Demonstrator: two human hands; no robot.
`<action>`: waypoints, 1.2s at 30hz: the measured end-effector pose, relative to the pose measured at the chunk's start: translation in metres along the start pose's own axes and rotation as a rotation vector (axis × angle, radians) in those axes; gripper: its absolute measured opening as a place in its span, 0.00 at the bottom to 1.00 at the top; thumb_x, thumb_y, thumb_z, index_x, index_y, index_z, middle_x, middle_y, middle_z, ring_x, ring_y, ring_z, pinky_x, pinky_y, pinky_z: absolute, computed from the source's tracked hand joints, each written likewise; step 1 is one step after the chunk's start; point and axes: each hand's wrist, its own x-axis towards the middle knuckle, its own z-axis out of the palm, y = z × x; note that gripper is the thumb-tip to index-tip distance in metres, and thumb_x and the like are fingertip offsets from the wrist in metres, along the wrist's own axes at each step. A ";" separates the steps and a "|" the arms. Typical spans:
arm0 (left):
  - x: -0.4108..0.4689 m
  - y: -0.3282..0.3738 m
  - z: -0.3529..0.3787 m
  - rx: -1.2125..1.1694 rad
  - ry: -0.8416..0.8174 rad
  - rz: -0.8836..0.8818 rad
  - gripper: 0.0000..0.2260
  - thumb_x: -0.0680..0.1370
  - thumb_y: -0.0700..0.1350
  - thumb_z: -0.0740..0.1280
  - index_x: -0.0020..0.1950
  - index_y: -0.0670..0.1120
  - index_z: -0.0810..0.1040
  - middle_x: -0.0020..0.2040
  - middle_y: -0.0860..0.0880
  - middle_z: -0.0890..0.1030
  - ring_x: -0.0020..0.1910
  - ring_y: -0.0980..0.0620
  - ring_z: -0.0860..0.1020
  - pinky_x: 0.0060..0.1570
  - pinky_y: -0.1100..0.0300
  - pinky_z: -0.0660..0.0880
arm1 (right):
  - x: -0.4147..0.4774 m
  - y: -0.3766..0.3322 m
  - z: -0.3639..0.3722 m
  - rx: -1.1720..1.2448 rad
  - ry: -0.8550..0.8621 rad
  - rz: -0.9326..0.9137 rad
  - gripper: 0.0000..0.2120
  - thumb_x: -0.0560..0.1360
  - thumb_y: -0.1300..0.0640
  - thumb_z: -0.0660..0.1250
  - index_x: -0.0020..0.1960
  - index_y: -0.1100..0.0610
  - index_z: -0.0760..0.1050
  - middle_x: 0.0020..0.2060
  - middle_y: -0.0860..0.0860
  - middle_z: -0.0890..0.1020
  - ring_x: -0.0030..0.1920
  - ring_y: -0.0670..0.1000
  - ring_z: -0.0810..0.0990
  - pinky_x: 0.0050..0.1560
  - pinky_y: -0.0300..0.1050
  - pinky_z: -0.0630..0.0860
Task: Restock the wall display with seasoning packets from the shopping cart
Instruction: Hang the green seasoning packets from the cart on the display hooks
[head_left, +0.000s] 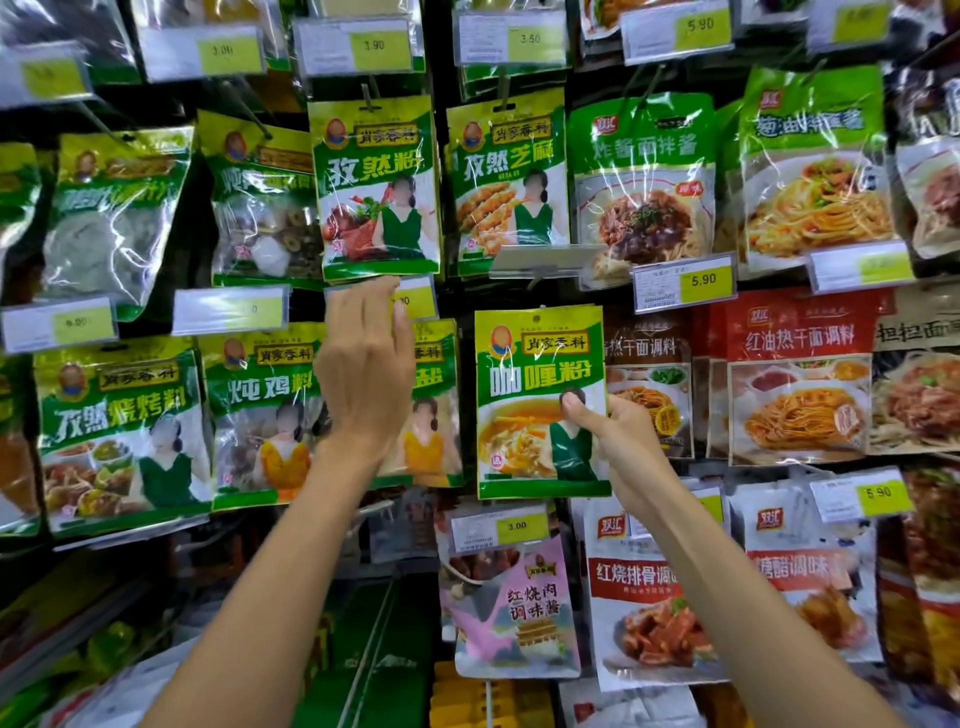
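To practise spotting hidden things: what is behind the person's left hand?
A green hanging packet and a price label, each showing only its right part. Their left parts are covered by the left hand.

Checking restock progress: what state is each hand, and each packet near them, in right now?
cumin packet: hanging upright on its peg.
left hand: open, fingers straight, tips at that packet's lower edge.
curry packet: upright, held; hooked or not, cannot tell.
right hand: pinching its right edge.
price tag holder: tilted, face hidden.
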 end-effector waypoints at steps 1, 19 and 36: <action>0.006 -0.006 0.006 0.065 0.007 0.058 0.11 0.80 0.39 0.60 0.59 0.37 0.76 0.51 0.39 0.80 0.50 0.42 0.77 0.43 0.55 0.74 | 0.002 -0.001 -0.001 -0.001 0.004 -0.002 0.13 0.78 0.56 0.66 0.55 0.65 0.78 0.53 0.63 0.82 0.54 0.61 0.81 0.53 0.53 0.78; 0.004 -0.037 0.041 0.179 -0.029 0.192 0.15 0.81 0.43 0.59 0.63 0.36 0.72 0.59 0.37 0.76 0.59 0.38 0.73 0.65 0.45 0.66 | 0.041 0.005 0.000 -0.214 0.199 -0.074 0.11 0.75 0.55 0.70 0.43 0.64 0.81 0.44 0.63 0.84 0.47 0.62 0.81 0.51 0.60 0.79; 0.004 -0.031 0.036 0.155 -0.071 0.163 0.15 0.80 0.42 0.59 0.63 0.36 0.72 0.60 0.37 0.76 0.61 0.38 0.73 0.68 0.46 0.63 | 0.084 0.028 0.026 -0.508 0.438 -0.072 0.21 0.73 0.51 0.72 0.31 0.55 0.62 0.29 0.49 0.70 0.33 0.51 0.70 0.32 0.44 0.64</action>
